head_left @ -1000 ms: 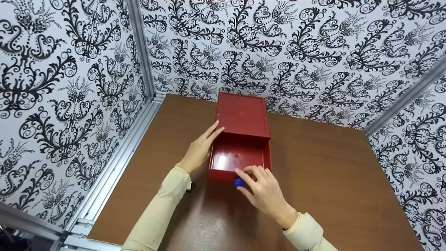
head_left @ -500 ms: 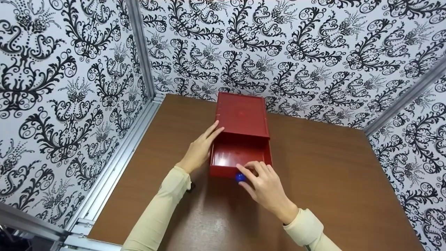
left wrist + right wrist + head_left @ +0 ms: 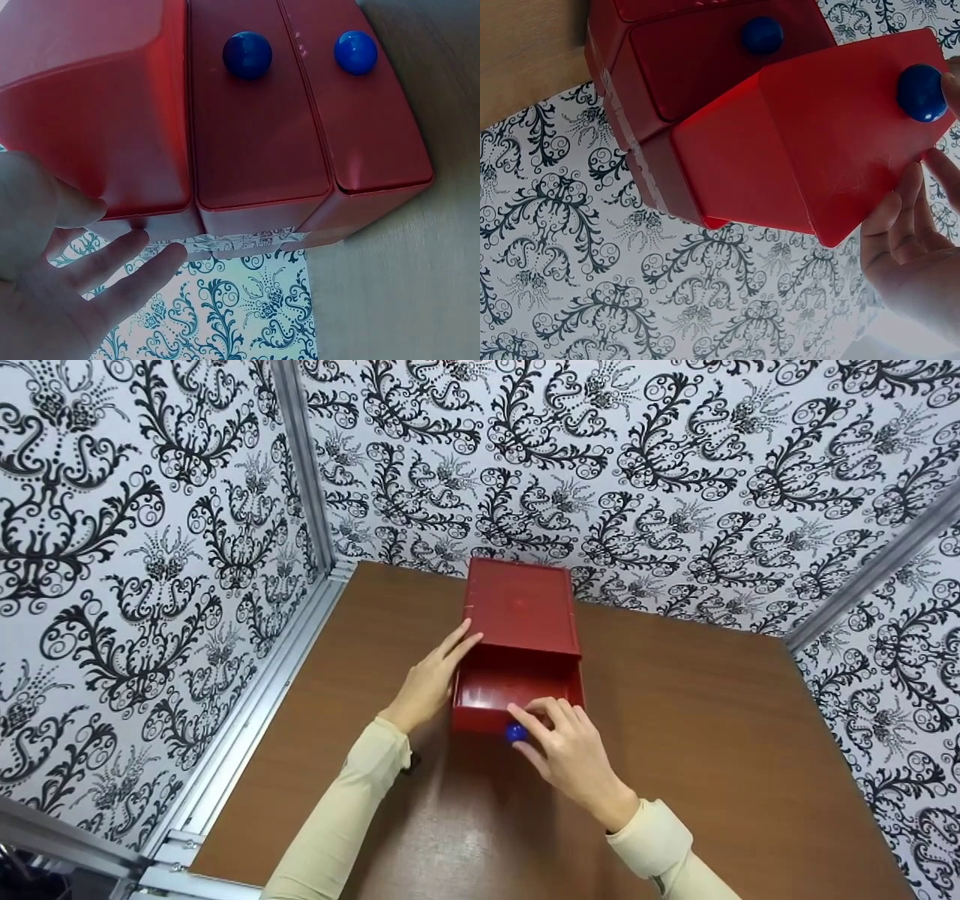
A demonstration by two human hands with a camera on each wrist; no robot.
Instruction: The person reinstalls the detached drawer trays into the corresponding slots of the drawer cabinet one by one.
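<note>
A red drawer cabinet [image 3: 519, 607] stands on the table, its top drawer [image 3: 480, 721] partly pulled out. The inside of that drawer shows bare red plastic. My right hand [image 3: 576, 757] pinches the blue round knob [image 3: 516, 733] on the drawer front, thumb below it; the right wrist view shows the same knob [image 3: 922, 93] with the thumb against it. Fairly straight fingers of my left hand [image 3: 424, 690] rest on the cabinet's left side near its top front corner. Two lower closed drawers appear in the left wrist view, with a middle knob [image 3: 247, 55] and a bottom knob [image 3: 355, 52].
The brown table [image 3: 697, 735] extends on both sides of the cabinet. Patterned wall panels [image 3: 637, 472] rise behind and beside it, close to the cabinet's back. A metal frame rail [image 3: 247, 720] runs along the table's left edge.
The top drawer has slid farther into the cabinet, with my right hand moving away from me along with its knob. My left hand has stayed in place on the cabinet's side.
</note>
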